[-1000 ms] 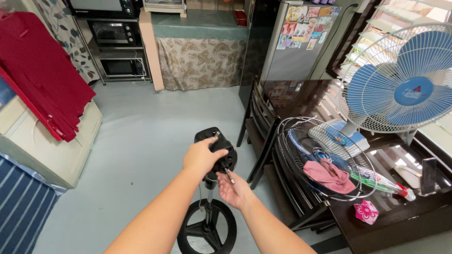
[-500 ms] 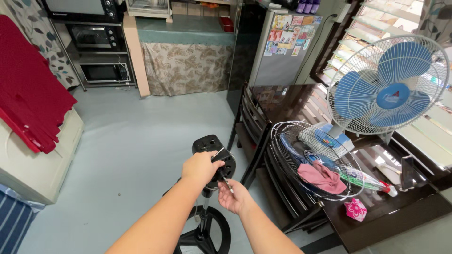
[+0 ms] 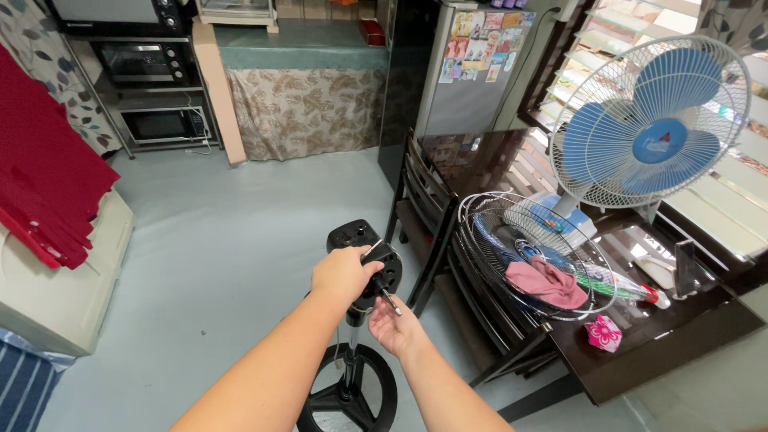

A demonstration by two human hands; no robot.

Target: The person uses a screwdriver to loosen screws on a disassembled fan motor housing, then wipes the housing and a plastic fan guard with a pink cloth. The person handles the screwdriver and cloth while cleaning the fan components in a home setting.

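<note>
Fan motor head (image 3: 364, 260) is mounted atop stand base (image 3: 348, 392). Table (image 3: 640, 356) is located at 3 o'clock, bearing wire guard (image 3: 532, 256); desk fan (image 3: 648, 132) is positioned behind it.

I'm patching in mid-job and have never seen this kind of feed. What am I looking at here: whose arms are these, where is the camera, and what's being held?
The camera sits on a person's head, looking down at their bare arms. The left hand grips the black motor head of a stand fan stripped of its blades, above the round base on the floor. The right hand is cupped under the bare metal shaft. On the dark table lie a wire fan guard, a pink cloth and a complete blue fan.
</note>
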